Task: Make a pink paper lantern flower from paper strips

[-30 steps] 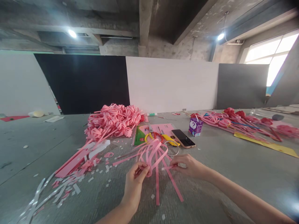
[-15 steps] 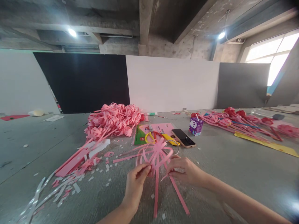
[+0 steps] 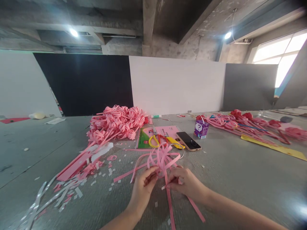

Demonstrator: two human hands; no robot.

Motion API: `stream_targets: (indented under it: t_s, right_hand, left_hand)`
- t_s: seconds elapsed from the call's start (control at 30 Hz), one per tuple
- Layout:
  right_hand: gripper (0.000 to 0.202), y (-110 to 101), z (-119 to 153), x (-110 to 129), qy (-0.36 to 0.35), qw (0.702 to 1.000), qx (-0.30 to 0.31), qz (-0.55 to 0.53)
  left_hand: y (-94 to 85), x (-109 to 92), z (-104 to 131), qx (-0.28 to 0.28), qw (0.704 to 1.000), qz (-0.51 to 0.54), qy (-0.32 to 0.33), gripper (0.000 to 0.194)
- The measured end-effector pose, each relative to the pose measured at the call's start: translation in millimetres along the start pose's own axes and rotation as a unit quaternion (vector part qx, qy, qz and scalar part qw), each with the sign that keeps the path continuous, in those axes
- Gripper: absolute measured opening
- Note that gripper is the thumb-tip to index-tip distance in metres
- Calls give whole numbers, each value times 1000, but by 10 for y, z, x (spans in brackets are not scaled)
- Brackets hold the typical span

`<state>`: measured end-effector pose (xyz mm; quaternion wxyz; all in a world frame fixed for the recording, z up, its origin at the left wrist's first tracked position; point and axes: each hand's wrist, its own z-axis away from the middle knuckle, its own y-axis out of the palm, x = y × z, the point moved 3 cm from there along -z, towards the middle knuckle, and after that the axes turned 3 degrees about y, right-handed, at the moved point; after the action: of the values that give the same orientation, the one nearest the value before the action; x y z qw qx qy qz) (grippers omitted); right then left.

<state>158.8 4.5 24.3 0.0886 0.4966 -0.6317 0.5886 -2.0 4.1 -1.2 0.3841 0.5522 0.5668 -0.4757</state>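
Note:
Looped pink paper strips form a flower (image 3: 163, 156) in front of me, with several loose ends spreading out to the left and toward me. My left hand (image 3: 143, 185) is closed, thumb and fingers pinching the flower's base. On the other side, my right hand (image 3: 186, 183) pinches a pink paper strip close to that base; a short, pale strip end shows at its fingertips. One long pink strip (image 3: 170, 204) runs down between my hands, and another comes out below the right one. The fingers partly hide the point where the strips meet.
Beyond the flower lie yellow-handled scissors (image 3: 176, 142), a metal ring (image 3: 181, 155), a pink-and-green packet (image 3: 143, 139) and a phone (image 3: 189, 141). A purple drink carton (image 3: 200, 128) stands right. Finished pink flowers (image 3: 117, 123) pile up left, above paper scraps (image 3: 79, 193).
Both hands have come closer together at the flower's base. The flower has turned, its loops standing more open, and the loose strips have swung to new angles.

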Motion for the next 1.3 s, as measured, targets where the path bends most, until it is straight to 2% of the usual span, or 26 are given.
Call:
stream_targets:
  t_s: [0.17, 0.3, 0.53, 0.63, 0.73, 0.83, 0.93, 1.1, 1.3]
  right_hand:
    - [5, 83, 41, -2, 15, 996, -59, -67]
    - [3, 85, 59, -22, 58, 992, -98, -58]
    - [6, 148, 66, -86, 67, 989, -102, -81]
    - [6, 166, 78, -126, 77, 986, -121, -86]
    - [7, 167, 92, -153, 94, 983, -135, -85]
    - [7, 163, 99, -161, 97, 982, -141, -81]
    - [7, 163, 95, -148, 87, 984, -138, -72]
    - [6, 147, 88, -72, 59, 988, -133, -51]
    - [8, 125, 86, -19, 56, 989, -129, -33]
  left_hand:
    - [62, -45, 13, 63, 997, 31, 23, 39]
    - [84, -78, 15, 77, 996, 19, 32, 43]
    - [126, -74, 47, 131, 990, 39, 22, 42]
    - [124, -94, 56, 127, 990, 55, 20, 39]
    - [107, -93, 48, 99, 993, 55, 11, 29]
    - [92, -88, 39, 75, 997, 9, 11, 16]
    - [105, -109, 42, 86, 994, -63, 17, 7]
    - [131, -148, 58, 92, 986, -137, 27, 16]
    - [127, -127, 56, 87, 987, -135, 20, 15]
